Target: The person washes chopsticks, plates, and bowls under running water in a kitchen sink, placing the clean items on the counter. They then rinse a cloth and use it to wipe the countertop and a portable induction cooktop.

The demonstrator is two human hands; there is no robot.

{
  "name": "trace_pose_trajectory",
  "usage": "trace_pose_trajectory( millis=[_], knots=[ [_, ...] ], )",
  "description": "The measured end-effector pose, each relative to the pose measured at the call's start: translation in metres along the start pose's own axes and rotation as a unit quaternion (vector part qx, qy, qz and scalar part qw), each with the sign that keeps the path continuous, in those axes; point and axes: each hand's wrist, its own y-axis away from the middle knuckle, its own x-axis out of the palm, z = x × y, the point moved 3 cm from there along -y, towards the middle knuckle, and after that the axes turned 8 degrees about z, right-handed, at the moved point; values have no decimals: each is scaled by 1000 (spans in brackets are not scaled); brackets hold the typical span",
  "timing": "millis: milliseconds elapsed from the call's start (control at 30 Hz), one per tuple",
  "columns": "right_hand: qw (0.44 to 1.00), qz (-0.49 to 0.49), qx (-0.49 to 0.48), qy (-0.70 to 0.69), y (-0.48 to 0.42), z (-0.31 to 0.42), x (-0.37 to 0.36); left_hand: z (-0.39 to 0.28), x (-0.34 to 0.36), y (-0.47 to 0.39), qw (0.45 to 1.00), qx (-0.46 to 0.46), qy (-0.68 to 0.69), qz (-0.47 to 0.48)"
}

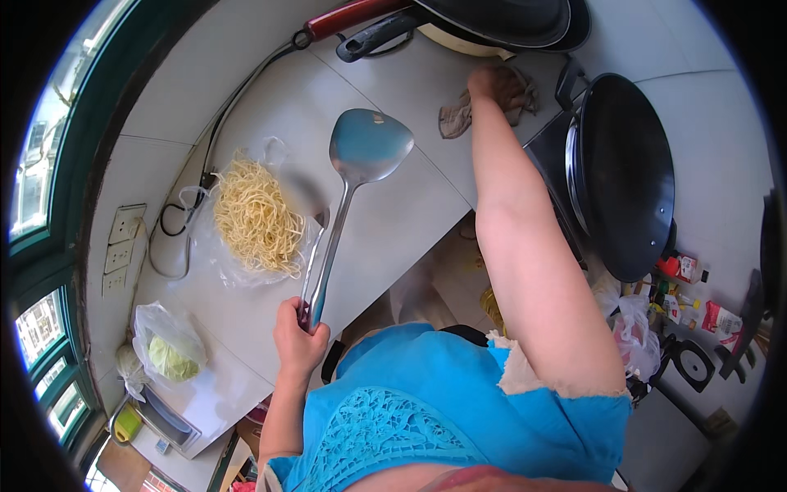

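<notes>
My left hand (301, 341) grips the handles of a metal wok spatula (371, 147) and a metal ladle (313, 261) together. The spatula's wide blade points away from me above the tiled counter (393, 215); the ladle's bowl is blurred. Beside them, pale yellow noodles (255, 215) lie heaped on a clear plastic bag (230, 267). At the far part of the counter, with that arm stretched out, my right hand (501, 89) presses on a crumpled brownish cloth (456, 120). Its fingers are partly hidden in the cloth.
Stacked dark pans (504, 21) stand at the back, handles pointing left. On the right, a large black wok (633, 178) stands tilted over the stove (547, 144). A bagged cabbage (175, 357) and a sink (169, 424) are at lower left. Cables (212, 147) run along the wall.
</notes>
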Motion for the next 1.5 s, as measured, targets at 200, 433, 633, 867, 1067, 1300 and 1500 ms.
trace_pose_trajectory(
  millis=[200,433,633,867,1067,1300,1500],
  knots=[
    [953,85,-281,73,66,47,29,16,-6,20,999,-14,33,-27],
    [810,218,-545,10,145,30,11,20,-19,45,993,-14,82,-85],
    [737,283,-611,-50,251,-23,-25,8,-35,79,986,-11,45,-158],
    [690,381,-571,-231,332,-75,-31,32,-35,143,970,-27,28,-242],
    [547,559,-259,-567,268,-61,-58,68,-33,182,950,-84,20,-300],
    [881,161,-444,-9,252,-44,-13,105,-27,198,940,-117,36,-317],
    [743,176,-635,-115,298,10,-2,123,-22,195,940,-140,67,-304]
  ],
)
